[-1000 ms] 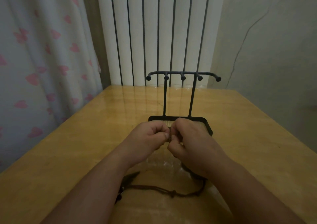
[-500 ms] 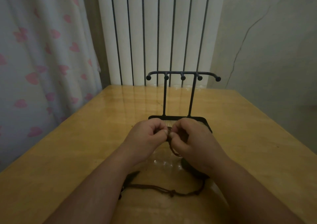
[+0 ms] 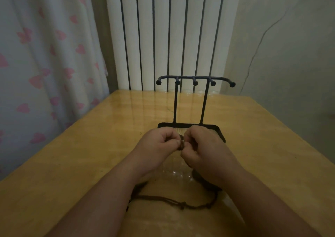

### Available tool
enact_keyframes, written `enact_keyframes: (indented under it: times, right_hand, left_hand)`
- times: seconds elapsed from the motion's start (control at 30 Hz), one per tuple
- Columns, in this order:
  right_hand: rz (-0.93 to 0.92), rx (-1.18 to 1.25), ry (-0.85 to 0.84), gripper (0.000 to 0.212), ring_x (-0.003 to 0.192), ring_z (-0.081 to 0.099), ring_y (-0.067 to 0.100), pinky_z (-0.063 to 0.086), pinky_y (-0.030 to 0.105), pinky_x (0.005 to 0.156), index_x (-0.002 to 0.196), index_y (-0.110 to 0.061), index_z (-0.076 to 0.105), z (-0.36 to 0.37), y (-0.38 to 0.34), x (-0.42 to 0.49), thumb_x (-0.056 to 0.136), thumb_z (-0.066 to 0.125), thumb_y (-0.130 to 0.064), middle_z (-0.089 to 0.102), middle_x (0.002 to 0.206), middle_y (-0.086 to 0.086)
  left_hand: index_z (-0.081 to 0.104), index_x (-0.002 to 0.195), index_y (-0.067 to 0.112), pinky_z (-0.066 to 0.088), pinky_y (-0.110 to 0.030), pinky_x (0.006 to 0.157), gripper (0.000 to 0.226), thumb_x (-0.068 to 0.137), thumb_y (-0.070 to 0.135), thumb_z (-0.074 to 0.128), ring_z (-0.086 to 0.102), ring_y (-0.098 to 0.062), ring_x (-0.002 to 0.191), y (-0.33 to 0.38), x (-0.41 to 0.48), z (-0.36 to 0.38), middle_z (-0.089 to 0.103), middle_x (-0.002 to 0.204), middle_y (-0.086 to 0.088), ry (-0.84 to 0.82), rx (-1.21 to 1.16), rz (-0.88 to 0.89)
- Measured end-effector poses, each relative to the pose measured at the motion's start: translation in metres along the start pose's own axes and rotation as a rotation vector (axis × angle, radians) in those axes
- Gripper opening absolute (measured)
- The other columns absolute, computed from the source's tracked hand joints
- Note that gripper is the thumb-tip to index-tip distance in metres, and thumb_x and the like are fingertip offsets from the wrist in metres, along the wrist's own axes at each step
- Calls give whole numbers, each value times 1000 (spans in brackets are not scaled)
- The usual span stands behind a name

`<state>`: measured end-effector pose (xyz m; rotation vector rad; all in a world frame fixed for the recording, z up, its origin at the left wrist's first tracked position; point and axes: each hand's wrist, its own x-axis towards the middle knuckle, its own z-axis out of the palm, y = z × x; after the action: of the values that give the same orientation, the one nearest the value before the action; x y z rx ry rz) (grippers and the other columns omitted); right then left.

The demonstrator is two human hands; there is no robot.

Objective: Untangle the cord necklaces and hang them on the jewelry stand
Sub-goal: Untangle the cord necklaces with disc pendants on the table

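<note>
My left hand [image 3: 157, 146] and my right hand [image 3: 204, 147] meet just in front of the black jewelry stand [image 3: 195, 81], fingertips pinched together on a dark piece of the brown cord necklaces [image 3: 181, 203]. The cord trails down under my forearms and lies in a loop with a knot on the wooden table [image 3: 90, 155]. The stand's top bar carries several ball-tipped hooks, all bare. Its flat base is partly hidden behind my knuckles. How many cords are tangled is hard to tell.
A white ribbed radiator [image 3: 170, 33] rises behind the table's far edge. A curtain with pink hearts [image 3: 45, 55] hangs at the left, and a pale wall [image 3: 290, 46] stands at the right. A tiny speck [image 3: 140, 133] lies left of the stand.
My fingers have shifted slightly on the cord between them; the right hand has closed tighter after briefly showing a cord loop below it. The loop on the table stays put.
</note>
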<state>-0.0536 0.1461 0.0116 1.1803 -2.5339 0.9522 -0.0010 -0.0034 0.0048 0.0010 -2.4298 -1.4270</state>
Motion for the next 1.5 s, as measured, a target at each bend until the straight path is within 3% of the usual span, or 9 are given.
enact_keyframes:
  times: [0.1, 0.3, 0.5, 0.7, 0.8, 0.93, 1.1, 1.27, 1.5]
  right_hand:
    - [7, 85, 40, 5, 73, 49, 7, 48, 27, 65, 82, -29, 51, 2, 2, -1, 84, 50, -34, 52, 80, -11]
    - [10, 68, 30, 10, 74, 52, 4, 43, 17, 63, 84, -37, 53, -3, 5, -1, 88, 60, -31, 54, 82, -14]
    - [3, -78, -49, 6, 76, 48, 5, 44, 19, 66, 83, -31, 54, -5, 2, 2, 86, 58, -32, 52, 82, -13]
    - [10, 77, 20, 10, 71, 49, 7, 48, 27, 65, 78, -32, 49, 0, 2, 0, 86, 54, -31, 52, 79, -11]
    - [13, 116, 49, 7, 73, 53, 6, 51, 27, 65, 82, -34, 52, -2, 5, -1, 86, 57, -30, 55, 81, -13]
    - [3, 62, 20, 8, 76, 53, 3, 49, 20, 68, 84, -38, 55, -4, 4, 0, 87, 59, -32, 55, 84, -16]
    - [43, -3, -36, 8, 77, 53, 7, 53, 27, 73, 83, -34, 53, -4, 1, 1, 88, 59, -31, 55, 83, -12]
    - [63, 153, 11, 7, 73, 57, 12, 56, 40, 69, 80, -30, 53, 0, 1, 0, 81, 50, -36, 58, 78, -7]
    - [46, 163, 14, 5, 73, 56, 8, 53, 28, 65, 83, -34, 54, 0, 6, 0, 87, 54, -31, 58, 80, -10]
  left_hand:
    - [62, 71, 22, 39, -25, 56, 22, 90, 12, 55, 44, -4, 54, 0, -1, 1, 52, 56, 14, 8, -107, -33]
    - [61, 69, 27, 46, -24, 61, 21, 88, 18, 59, 53, -6, 63, -3, 1, 2, 58, 66, 8, 83, 55, 29]
    - [61, 73, 32, 41, -15, 57, 20, 88, 19, 59, 50, 0, 63, -5, -1, 2, 58, 70, 11, 26, 166, 73]
    - [62, 70, 24, 38, -21, 56, 24, 89, 12, 56, 45, 0, 53, -2, 0, 0, 52, 55, 16, 12, -80, -18]
    - [61, 71, 22, 37, -13, 55, 21, 90, 14, 56, 46, 4, 52, -1, -1, 1, 53, 55, 18, 43, -44, 3]
    - [62, 72, 25, 39, -18, 58, 21, 91, 16, 59, 48, 2, 57, -5, 0, 0, 55, 60, 15, 64, 18, 18]
    - [63, 72, 26, 40, -18, 60, 21, 90, 16, 59, 49, 2, 60, -6, 0, 1, 57, 64, 13, 42, 41, 19]
    - [63, 73, 22, 38, -18, 58, 21, 91, 13, 57, 47, 4, 54, -3, 0, 1, 55, 57, 17, 9, -61, -23]
    - [69, 78, 23, 42, -20, 59, 17, 91, 17, 60, 51, 1, 58, -2, -3, -4, 61, 64, 12, 12, -53, 5]
